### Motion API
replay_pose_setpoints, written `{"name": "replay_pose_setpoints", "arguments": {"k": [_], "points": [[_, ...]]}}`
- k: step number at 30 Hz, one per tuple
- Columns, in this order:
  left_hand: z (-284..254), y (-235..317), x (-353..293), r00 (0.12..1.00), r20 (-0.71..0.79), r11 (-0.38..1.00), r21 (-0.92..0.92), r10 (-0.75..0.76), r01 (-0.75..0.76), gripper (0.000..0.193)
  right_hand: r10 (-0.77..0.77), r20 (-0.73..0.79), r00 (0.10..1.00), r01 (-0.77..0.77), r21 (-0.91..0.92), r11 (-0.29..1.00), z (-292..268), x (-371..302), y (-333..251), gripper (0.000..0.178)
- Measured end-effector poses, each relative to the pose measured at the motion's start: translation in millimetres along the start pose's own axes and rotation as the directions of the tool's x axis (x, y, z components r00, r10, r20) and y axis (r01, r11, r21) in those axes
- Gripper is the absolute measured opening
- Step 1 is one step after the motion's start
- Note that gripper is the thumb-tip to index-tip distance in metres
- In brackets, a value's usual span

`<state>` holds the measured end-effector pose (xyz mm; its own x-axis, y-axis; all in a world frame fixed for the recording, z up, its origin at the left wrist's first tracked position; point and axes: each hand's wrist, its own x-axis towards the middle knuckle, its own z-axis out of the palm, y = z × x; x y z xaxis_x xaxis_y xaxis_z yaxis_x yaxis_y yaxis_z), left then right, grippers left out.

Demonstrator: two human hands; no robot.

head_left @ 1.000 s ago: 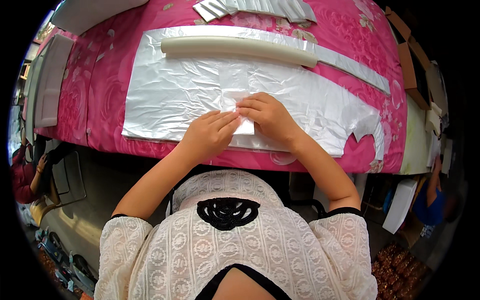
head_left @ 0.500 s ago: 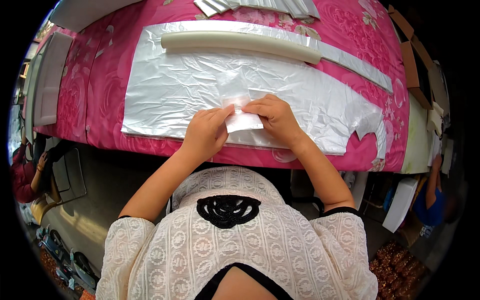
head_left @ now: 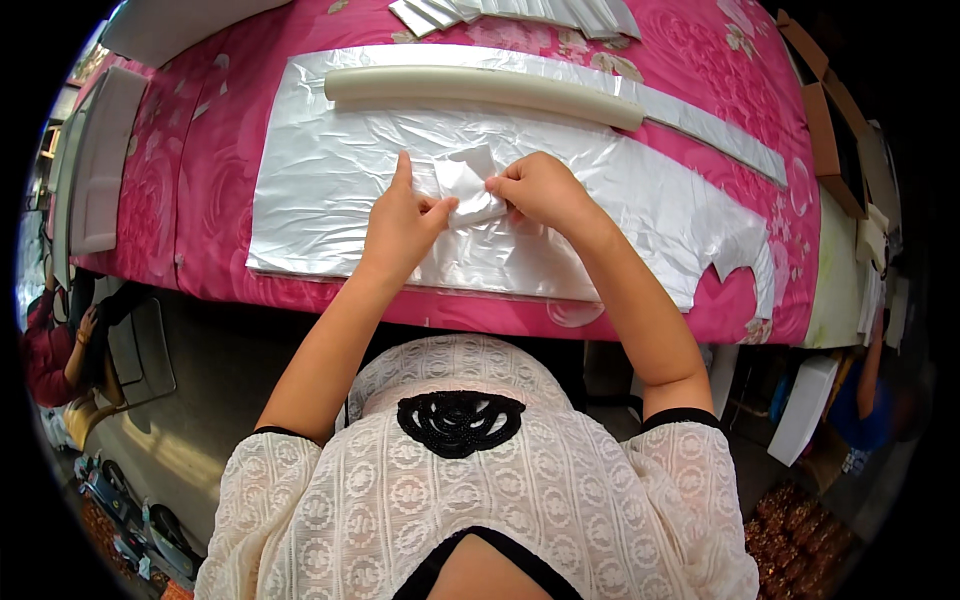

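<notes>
Between my hands is a small folded white plastic piece [head_left: 468, 188], one flap turned up. My left hand [head_left: 398, 220] has its thumb at the near left corner of that piece, and its index finger points away from me. The fingers under the left thumb are partly hidden. With thumb and fingertips, my right hand [head_left: 540, 190] pinches the right edge. Both hands are over a flat stack of shiny white plastic bags [head_left: 330, 220], which has a curved cut-out at its right end. Across the far side of the stack lies a cream-coloured tube [head_left: 480, 88].
A pink flowered cloth [head_left: 215, 190] covers the table. More folded white plastic pieces [head_left: 540, 14] lie at the far edge. Cardboard boxes [head_left: 832, 140] stand at the right. One person sits at the left [head_left: 60, 345]; another person's arm [head_left: 870, 370] shows at the right.
The white piece has been folded smaller and moved slightly away from me. My left index finger has straightened. My right hand has moved a little farther from me.
</notes>
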<state>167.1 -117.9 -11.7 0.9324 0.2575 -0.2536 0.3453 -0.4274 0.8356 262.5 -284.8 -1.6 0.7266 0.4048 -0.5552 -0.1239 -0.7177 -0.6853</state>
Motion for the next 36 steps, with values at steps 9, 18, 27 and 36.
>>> {"name": "replay_pose_setpoints", "arguments": {"k": [9, 18, 27, 36], "points": [[4.5, -6.2, -17.8, 0.776, 0.023, 0.71, 0.385, 0.631, -0.589, 0.058, -0.003, 0.072, 0.997, 0.004, -0.014, 1.0, -4.3, 11.4, -1.3, 0.032], [43.0, -9.0, 0.5, 0.843, 0.17, 0.575, 0.662, 0.51, -0.481, 0.096, -0.019, 0.057, 0.998, 0.02, -0.014, 1.0, -2.6, 12.3, 1.9, 0.033], [43.8, -10.1, 1.4, 0.87, 0.191, 0.614, 0.639, 0.455, -0.462, 0.116, -0.2, -0.348, 0.916, 0.167, -0.123, 0.978, 26.1, -18.1, 4.2, 0.024], [39.4, -16.9, -2.9, 0.793, 0.151, 0.55, 0.644, 0.59, -0.532, 0.111, -0.179, -0.366, 0.913, 0.109, -0.203, 0.973, 10.0, -48.8, 20.5, 0.016]]}}
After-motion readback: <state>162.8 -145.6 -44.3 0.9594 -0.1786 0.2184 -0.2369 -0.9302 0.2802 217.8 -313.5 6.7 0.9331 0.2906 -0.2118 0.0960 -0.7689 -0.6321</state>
